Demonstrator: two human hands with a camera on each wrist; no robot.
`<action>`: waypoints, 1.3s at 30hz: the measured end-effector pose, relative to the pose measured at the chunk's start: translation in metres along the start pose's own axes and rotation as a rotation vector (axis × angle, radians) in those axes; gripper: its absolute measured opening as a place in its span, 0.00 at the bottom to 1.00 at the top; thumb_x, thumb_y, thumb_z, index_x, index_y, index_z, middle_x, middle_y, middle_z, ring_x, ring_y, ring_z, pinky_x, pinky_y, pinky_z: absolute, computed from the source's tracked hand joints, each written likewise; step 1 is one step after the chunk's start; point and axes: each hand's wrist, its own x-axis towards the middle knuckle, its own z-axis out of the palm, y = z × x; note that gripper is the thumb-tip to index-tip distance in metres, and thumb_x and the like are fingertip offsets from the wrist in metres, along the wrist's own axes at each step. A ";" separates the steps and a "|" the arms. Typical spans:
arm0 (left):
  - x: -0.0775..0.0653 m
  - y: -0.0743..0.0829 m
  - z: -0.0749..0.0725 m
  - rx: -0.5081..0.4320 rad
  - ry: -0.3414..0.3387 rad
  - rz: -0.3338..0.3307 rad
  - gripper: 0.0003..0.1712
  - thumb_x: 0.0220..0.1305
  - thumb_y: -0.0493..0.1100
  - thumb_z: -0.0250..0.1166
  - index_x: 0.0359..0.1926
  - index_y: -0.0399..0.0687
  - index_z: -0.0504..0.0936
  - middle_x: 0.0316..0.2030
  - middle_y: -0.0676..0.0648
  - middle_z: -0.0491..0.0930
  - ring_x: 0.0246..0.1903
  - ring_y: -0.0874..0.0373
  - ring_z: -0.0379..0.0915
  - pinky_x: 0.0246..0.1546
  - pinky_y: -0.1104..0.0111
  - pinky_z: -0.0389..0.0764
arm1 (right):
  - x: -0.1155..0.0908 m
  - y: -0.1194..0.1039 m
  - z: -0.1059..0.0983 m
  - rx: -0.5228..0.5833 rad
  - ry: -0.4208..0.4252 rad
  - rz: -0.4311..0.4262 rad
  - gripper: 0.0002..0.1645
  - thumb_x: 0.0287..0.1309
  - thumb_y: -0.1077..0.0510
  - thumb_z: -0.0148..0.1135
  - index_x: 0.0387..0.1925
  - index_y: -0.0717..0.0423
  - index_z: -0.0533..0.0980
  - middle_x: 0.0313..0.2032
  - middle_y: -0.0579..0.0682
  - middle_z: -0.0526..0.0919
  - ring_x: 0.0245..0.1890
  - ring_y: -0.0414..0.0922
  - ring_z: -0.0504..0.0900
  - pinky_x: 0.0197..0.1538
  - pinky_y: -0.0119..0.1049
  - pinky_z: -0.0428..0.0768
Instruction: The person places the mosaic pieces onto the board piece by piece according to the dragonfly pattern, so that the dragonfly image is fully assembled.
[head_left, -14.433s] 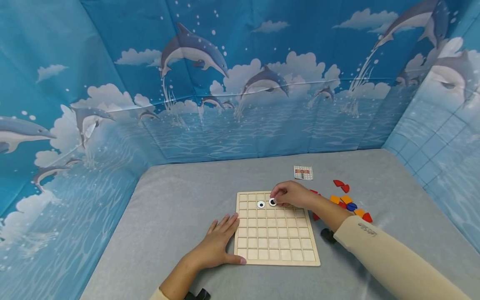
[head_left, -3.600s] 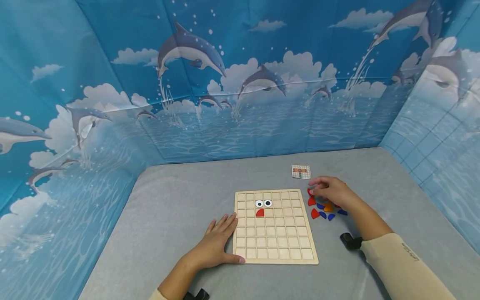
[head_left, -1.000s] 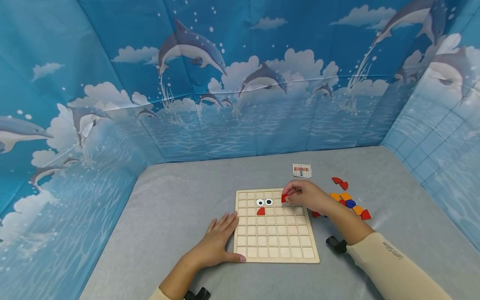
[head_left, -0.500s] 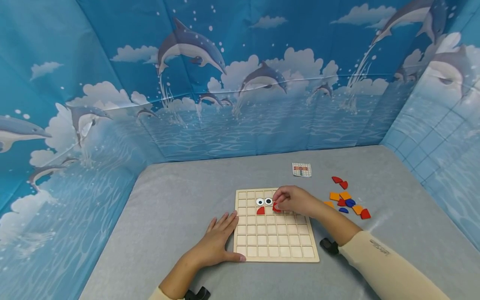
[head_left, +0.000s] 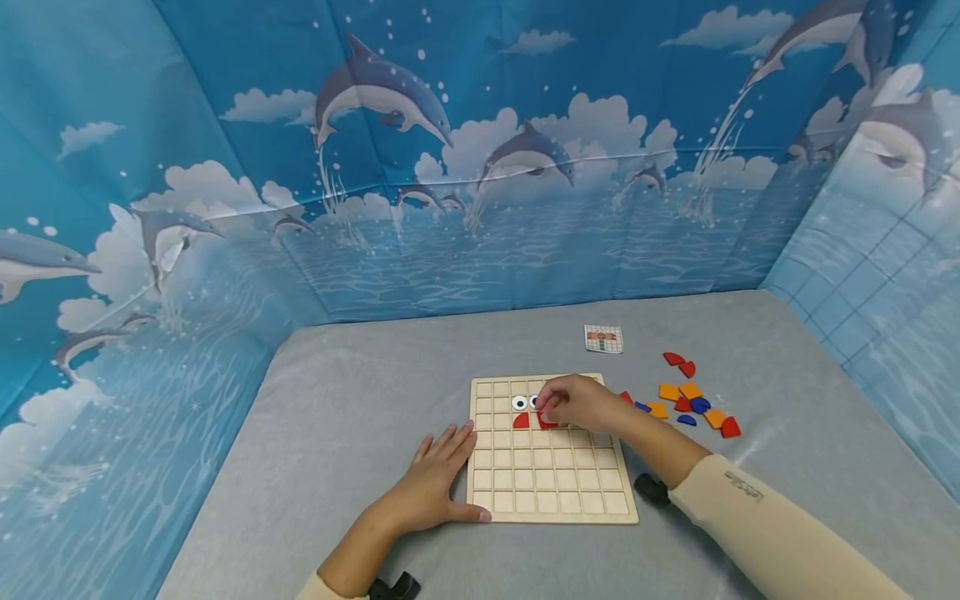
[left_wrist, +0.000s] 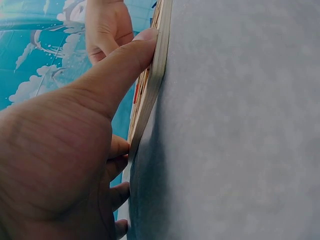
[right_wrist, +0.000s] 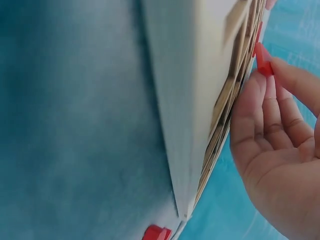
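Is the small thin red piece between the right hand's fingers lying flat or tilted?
Tilted: the right hand pinches the small thin red piece at an angle to the pale wooden board.

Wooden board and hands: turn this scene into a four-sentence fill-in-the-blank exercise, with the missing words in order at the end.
1. The right hand pinches a piece whose colour is ____.
2. The ____ hand rests at a corner of the board.
3. Two white discs on the board have ____ centres.
4. Right of the board in the head view, the loose pieces are red, orange and ____.

Missing words: red; left; black; blue.
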 end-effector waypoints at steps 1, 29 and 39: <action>0.000 0.000 0.000 0.003 -0.001 -0.001 0.68 0.51 0.75 0.70 0.81 0.49 0.48 0.82 0.52 0.42 0.82 0.47 0.36 0.77 0.39 0.39 | 0.001 0.000 0.001 0.005 0.000 -0.004 0.04 0.63 0.65 0.65 0.40 0.58 0.82 0.33 0.51 0.84 0.31 0.45 0.79 0.36 0.39 0.80; 0.000 0.000 0.000 0.000 -0.009 -0.008 0.68 0.51 0.76 0.70 0.81 0.50 0.48 0.82 0.54 0.41 0.82 0.49 0.35 0.78 0.40 0.39 | 0.003 -0.003 0.013 -0.182 0.072 -0.089 0.03 0.62 0.63 0.68 0.37 0.53 0.82 0.31 0.45 0.82 0.32 0.40 0.77 0.37 0.32 0.77; -0.001 0.000 0.000 -0.007 -0.001 0.007 0.68 0.51 0.75 0.70 0.81 0.49 0.48 0.82 0.52 0.42 0.82 0.47 0.36 0.77 0.39 0.39 | 0.003 -0.002 0.014 -0.250 0.062 -0.136 0.04 0.62 0.62 0.69 0.38 0.54 0.82 0.31 0.44 0.82 0.32 0.38 0.77 0.37 0.30 0.78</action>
